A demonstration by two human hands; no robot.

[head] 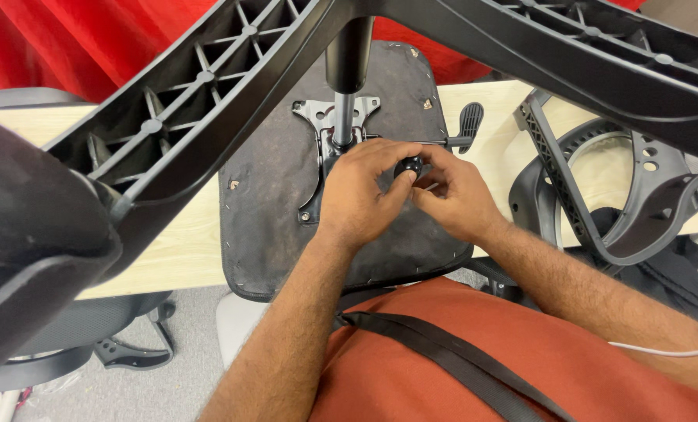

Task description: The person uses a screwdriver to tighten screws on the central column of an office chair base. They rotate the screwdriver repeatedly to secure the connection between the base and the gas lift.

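Both hands meet on small black knob btwn them: left hand fingers pinched on it, right hand fingers closed on it too, over upturned seat on worktop, lever just beyond right hand

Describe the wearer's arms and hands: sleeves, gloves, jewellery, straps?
Both forearms are bare to the frame edge, no sleeves showing. The left hand and right hand are ungloved; no rings, watch or wristband visible. Forearms are hairy. The torso wears a rust-orange top crossed by a black strap. A thin white cable runs by the right arm.
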